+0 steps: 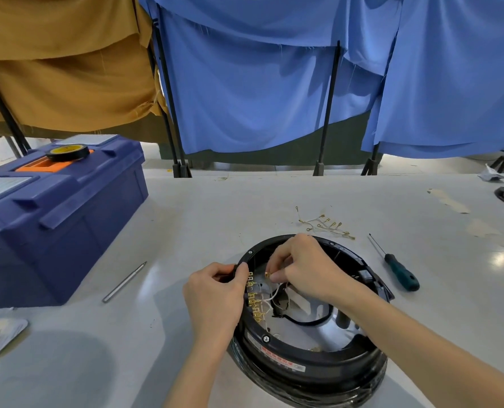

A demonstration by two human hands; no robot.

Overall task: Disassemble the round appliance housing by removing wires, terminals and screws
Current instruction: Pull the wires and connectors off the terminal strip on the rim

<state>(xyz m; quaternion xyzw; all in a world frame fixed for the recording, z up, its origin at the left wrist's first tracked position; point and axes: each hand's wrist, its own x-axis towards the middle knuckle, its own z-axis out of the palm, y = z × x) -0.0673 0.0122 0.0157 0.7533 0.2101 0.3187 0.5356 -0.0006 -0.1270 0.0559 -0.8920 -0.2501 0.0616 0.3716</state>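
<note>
1. The round black housing lies open side up on the near middle of the white table, between the person's forearms.
2. The left hand grips the housing's left rim, with thumb and fingers curled over the edge.
3. The right hand reaches inside, thumb and forefinger pinching a brass terminal near the left inner wall.
4. A row of terminals lines that wall, with white wires running from it. A screw sits in the near rim.
5. A slim metal rod lies to the left of the housing and a green-handled screwdriver to the right.
6. Just beyond the housing lies a bundle of loose wires with brass ends.
7. At far left stands a blue toolbox with a tape roll on its lid. Blue cloth and brown cloth hang behind.
</note>
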